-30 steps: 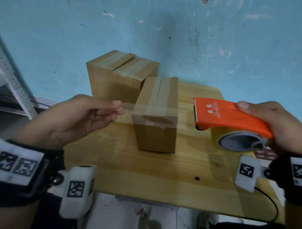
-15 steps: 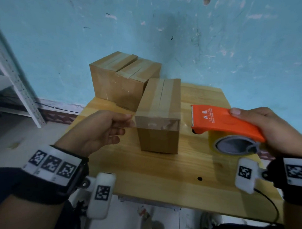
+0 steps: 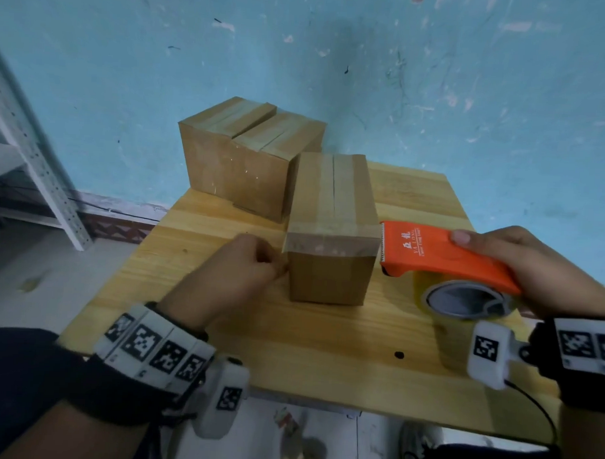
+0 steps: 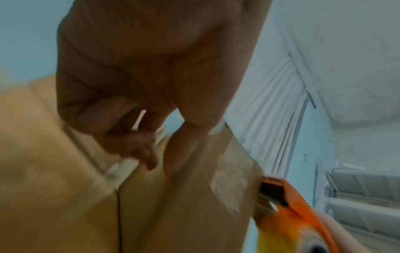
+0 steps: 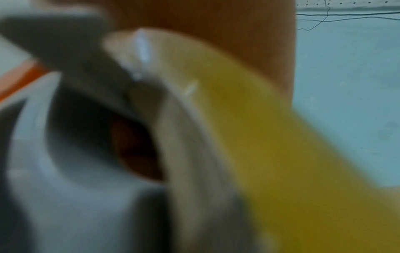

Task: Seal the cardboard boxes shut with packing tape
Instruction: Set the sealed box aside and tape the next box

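Note:
A cardboard box (image 3: 328,275) stands mid-table, its top seam taped and a clear tape band (image 3: 328,245) stretched across its upper front edge. My left hand (image 3: 280,263) is at the box's left front corner, its curled fingers pinching the tape end against the side; the left wrist view shows the left hand (image 4: 159,154) against the cardboard (image 4: 184,205). My right hand (image 3: 519,267) grips the orange tape dispenser (image 3: 434,254), whose toothed blade sits at the box's upper right corner. The yellowish tape roll (image 3: 463,303) hangs under it and fills the right wrist view as a blurred tape roll (image 5: 281,145).
Two more taped boxes (image 3: 242,158) stand together at the back left of the wooden table (image 3: 324,353), touching the blue wall (image 3: 436,79). A white metal rack (image 3: 39,172) stands at the left. The table's near and right edges are close to my wrists.
My left hand moved right and down, bringing the tape end from mid-air to the box's left corner. The dispenser came down to the box's right corner, laying the tape across the front.

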Motion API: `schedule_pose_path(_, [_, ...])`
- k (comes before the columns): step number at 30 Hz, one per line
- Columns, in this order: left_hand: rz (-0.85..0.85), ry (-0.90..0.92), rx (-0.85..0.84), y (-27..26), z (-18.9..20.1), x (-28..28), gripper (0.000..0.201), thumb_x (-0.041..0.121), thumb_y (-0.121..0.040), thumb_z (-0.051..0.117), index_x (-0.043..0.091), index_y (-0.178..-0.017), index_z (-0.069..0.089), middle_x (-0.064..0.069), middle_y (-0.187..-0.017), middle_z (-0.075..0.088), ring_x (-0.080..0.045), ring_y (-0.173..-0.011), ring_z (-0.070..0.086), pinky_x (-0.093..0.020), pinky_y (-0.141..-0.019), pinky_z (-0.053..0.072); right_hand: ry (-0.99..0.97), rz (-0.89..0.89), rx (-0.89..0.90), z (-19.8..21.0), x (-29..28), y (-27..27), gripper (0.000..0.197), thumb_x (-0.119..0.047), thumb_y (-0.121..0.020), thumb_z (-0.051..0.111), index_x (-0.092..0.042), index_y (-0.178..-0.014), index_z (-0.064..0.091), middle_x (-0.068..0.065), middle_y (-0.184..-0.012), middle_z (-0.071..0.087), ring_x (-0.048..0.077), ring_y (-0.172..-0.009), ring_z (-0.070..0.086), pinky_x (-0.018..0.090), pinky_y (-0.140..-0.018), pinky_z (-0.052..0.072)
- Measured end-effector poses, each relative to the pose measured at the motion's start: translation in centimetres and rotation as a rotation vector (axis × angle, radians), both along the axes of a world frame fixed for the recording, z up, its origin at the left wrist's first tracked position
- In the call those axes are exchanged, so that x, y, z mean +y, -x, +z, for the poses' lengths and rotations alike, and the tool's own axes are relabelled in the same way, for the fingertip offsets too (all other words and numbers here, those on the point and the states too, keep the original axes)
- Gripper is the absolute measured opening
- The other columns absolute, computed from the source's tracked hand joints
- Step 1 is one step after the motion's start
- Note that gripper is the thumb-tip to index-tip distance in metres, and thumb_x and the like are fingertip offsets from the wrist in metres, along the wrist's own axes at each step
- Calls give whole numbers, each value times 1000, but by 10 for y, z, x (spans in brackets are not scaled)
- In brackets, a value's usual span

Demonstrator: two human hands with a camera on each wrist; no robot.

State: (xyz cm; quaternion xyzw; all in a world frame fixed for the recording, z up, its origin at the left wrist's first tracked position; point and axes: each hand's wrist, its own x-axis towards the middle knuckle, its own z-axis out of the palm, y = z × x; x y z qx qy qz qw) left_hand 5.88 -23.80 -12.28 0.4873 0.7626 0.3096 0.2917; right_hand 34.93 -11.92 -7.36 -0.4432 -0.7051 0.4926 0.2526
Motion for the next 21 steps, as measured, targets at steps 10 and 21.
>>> schedule_pose_path(10, [-295,-480,434,-6,30,-4,80,27,-71,86,37,-141,49,22,-147,44,-6,-146,23,-45,-122,15,-49,88,5,-11,-2,16,58,-55,-82,69,-4,-54,69,20,-57,65,26,-46,60,20,-49,46])
schedule_pose_path(21, [-346,-567,510,-21,10,11,68,14,-78,81,28,-139,54,12,-148,48,-8,-140,40,-42,-117,35,3,165,-131,-28,-1,10,55,-67,-64,60,-16,-75,76,14,-72,71,24,-60,64,32,-64,45])
